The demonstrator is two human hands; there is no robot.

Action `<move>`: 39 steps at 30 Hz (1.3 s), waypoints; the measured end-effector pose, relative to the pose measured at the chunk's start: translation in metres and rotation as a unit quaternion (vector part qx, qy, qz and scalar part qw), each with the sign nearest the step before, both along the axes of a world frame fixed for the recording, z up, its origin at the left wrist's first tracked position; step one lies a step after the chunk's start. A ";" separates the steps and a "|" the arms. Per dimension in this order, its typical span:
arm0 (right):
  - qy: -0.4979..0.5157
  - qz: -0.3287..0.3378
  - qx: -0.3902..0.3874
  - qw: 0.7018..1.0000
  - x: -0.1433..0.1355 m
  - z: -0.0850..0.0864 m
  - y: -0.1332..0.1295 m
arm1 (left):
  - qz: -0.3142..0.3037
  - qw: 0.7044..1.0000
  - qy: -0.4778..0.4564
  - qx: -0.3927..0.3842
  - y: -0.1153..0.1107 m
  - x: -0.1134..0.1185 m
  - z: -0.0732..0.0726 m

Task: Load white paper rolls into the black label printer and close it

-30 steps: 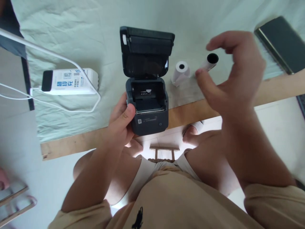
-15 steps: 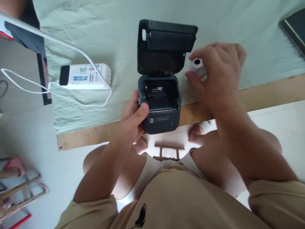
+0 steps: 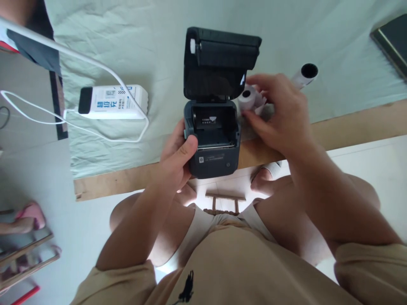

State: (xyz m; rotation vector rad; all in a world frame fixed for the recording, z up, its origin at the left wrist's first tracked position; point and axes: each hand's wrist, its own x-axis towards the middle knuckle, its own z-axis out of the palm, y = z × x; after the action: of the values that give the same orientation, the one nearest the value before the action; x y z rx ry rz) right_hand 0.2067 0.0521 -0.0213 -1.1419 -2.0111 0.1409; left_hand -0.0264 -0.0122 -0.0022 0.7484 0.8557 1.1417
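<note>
A dark label printer (image 3: 214,163) stands at the table's near edge, its lid (image 3: 219,63) swung up and back. Its paper bay is exposed, with only a small printed label visible inside. My left hand (image 3: 179,154) is closed around the printer's left side, thumb on top at the front. Just right of the bay, my right hand (image 3: 280,108) pinches a small white paper roll (image 3: 247,99) with a dark core hole; a loose end of paper hangs by the fingers. Behind that hand lies a second white roll (image 3: 305,76) with a wider dark opening.
A white power bank (image 3: 114,101) with a white cable (image 3: 127,140) lies on the green cloth (image 3: 159,51) to the left. At the far right is a dark box-like object (image 3: 392,40). The table's bare wooden edge (image 3: 117,184) runs nearest my body.
My right hand has moved left with the paper roll, closer to the printer. The second white roll has come into view behind it. My left hand keeps its hold.
</note>
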 end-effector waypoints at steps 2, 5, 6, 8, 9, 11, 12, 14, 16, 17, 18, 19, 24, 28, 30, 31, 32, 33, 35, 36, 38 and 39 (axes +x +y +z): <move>0.060 -0.008 0.016 0.998 -0.003 0.008 -0.004 | -0.002 1.000 0.014 0.001 0.001 0.001 0.000; 0.155 -0.018 0.046 0.987 -0.012 0.024 -0.015 | 0.008 0.999 0.040 0.000 0.002 0.002 0.000; 0.165 -0.012 0.054 0.985 -0.016 0.028 -0.018 | 0.011 0.999 0.046 0.001 0.002 0.002 0.000; 0.155 0.002 0.060 0.986 -0.023 0.036 -0.024 | 0.015 0.998 0.053 -0.002 0.002 0.002 0.000; 0.152 0.010 0.060 0.987 -0.027 0.038 -0.026 | 0.012 0.998 0.055 -0.005 0.002 0.002 0.001; 0.153 0.027 0.053 0.986 -0.032 0.041 -0.029 | 0.002 0.998 0.060 -0.012 0.003 0.002 0.002; 0.146 0.031 0.049 0.988 -0.033 0.041 -0.030 | 0.001 0.998 0.061 -0.013 0.003 0.003 0.003; 0.113 0.043 0.051 0.991 -0.036 0.040 -0.030 | 0.009 0.998 0.064 -0.007 0.003 0.005 0.006; 0.062 0.049 0.038 0.996 -0.038 0.037 -0.029 | 0.020 0.997 0.074 -0.010 0.003 0.008 0.010; 0.045 0.055 0.027 0.997 -0.039 0.035 -0.028 | 0.026 0.996 0.080 -0.016 0.003 0.009 0.011; 0.036 0.063 0.017 0.997 -0.039 0.033 -0.026 | 0.028 0.996 0.085 -0.023 0.003 0.010 0.012; 0.030 0.072 0.009 0.997 -0.039 0.031 -0.025 | 0.030 0.995 0.087 -0.029 0.002 0.010 0.013; 0.041 0.088 0.030 0.995 -0.038 0.032 -0.025 | 0.028 0.996 0.077 -0.024 0.002 0.008 0.009; 0.048 0.108 0.044 0.992 -0.042 0.034 -0.035 | 0.018 0.998 0.067 -0.006 0.004 0.004 0.002; 0.029 0.123 0.034 0.991 -0.044 0.033 -0.039 | 0.013 0.998 0.065 0.001 0.005 0.003 0.000; 0.019 0.131 0.028 0.991 -0.044 0.032 -0.040 | 0.010 0.998 0.068 0.002 0.005 0.002 -0.001; 0.013 0.141 0.022 0.990 -0.043 0.031 -0.040 | 0.005 0.997 0.074 0.001 0.004 0.002 -0.001; 0.017 0.152 0.018 0.988 -0.042 0.031 -0.040 | 0.001 0.997 0.081 0.001 0.004 0.001 -0.001; 0.060 0.158 0.021 0.985 -0.040 0.031 -0.038 | -0.005 0.995 0.098 0.004 0.003 0.000 -0.001; 0.092 0.143 0.030 0.985 -0.038 0.032 -0.037 | -0.007 0.994 0.105 0.007 0.003 -0.001 -0.001; 0.145 0.086 0.041 0.985 -0.035 0.031 -0.033 | -0.014 0.993 0.120 0.010 0.002 -0.004 -0.003; 0.157 0.058 0.036 0.985 -0.034 0.029 -0.031 | -0.021 0.992 0.126 0.012 0.002 -0.005 -0.004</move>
State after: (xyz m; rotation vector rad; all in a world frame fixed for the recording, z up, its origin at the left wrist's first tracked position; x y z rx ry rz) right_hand 0.1723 0.0206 0.0080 -0.8966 -1.7854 0.2874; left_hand -0.0316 -0.0100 -0.0058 0.9388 1.0341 1.0352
